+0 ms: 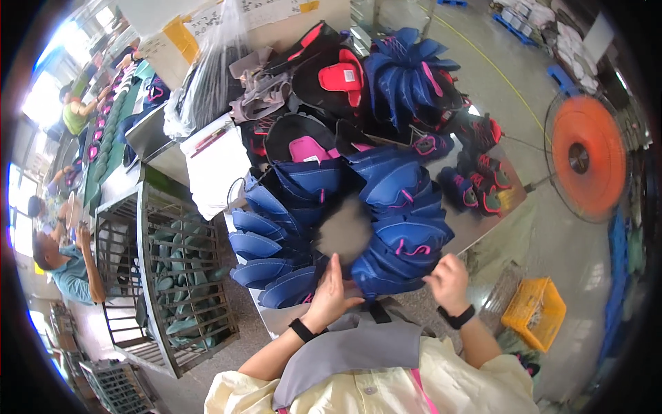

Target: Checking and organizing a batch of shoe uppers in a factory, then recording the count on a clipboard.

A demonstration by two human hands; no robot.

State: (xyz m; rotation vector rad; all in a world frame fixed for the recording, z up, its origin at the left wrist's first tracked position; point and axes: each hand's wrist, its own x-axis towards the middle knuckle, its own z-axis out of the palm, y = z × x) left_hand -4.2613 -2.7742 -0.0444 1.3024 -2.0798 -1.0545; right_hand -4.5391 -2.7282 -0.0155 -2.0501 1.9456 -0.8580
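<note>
A ring of stacked blue shoe uppers (386, 207) with pink trim lies on the table (483, 224) in front of me. My left hand (329, 293) rests flat against the near inner side of the ring, fingers pointing up, touching a blue upper (293, 286). Fingers bent, my right hand (447, 279) grips the ring's near right edge. Both wrists wear black bands. More blue uppers (407, 76) and black and pink ones (331, 76) are heaped behind.
A wire cage cart (172, 269) with green pieces stands at my left. An orange fan (585, 157) is at the right, a yellow crate (534, 310) on the floor below it. Other people work at a long table (103, 138) far left.
</note>
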